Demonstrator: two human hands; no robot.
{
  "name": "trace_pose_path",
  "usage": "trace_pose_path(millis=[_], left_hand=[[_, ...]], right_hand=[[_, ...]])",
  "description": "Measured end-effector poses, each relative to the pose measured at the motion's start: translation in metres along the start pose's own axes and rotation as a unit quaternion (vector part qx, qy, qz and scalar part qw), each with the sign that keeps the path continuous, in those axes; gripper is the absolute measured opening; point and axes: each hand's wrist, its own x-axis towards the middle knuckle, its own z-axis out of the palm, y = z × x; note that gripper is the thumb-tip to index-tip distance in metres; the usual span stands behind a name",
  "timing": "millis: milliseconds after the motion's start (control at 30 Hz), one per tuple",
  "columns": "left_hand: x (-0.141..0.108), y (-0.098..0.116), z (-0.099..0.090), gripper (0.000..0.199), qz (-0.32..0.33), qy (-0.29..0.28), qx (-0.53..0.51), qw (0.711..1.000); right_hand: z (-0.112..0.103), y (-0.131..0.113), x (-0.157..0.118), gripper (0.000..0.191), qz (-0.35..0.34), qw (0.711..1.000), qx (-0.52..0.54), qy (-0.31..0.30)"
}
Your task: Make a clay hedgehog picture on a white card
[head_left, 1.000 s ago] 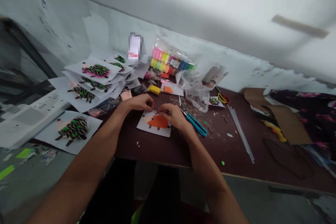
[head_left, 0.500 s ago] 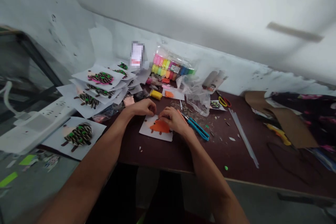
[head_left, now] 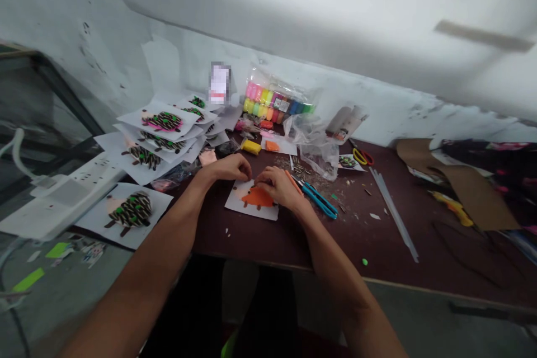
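A white paper card (head_left: 262, 214) lies near the table's front edge, with an orange clay hedgehog shape (head_left: 257, 197) that has small dark feet. My left hand (head_left: 235, 168) is at the card's upper left edge, its fingers curled together; what they hold, if anything, is too small to make out. Over the top right of the orange shape is my right hand (head_left: 277, 183), fingers bent and pressed close on something I cannot make out. Teal-handled pliers (head_left: 319, 201) lie just right of my right hand.
Finished hedgehog cards (head_left: 161, 121) are stacked at the left, beside a white power strip (head_left: 62, 198). Behind the hands are yellow clay (head_left: 250, 147), a pack of coloured clay (head_left: 277, 103) and a plastic bag (head_left: 321, 156). Scissors (head_left: 363, 156), clear sticks (head_left: 394, 215) and a yellow glue gun (head_left: 451, 208) lie rightward.
The whole view has shifted slightly. My right hand's fingers have moved a little over the orange shape, and both hands stay close to the card.
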Motion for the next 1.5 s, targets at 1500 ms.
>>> trace_pose_path(millis=[1500], left_hand=[[-0.001, 0.007, 0.0, 0.029, -0.025, -0.014, -0.013, 1.0]], right_hand=[[0.0, -0.016, 0.0, 0.011, 0.025, 0.99, -0.133, -0.041]])
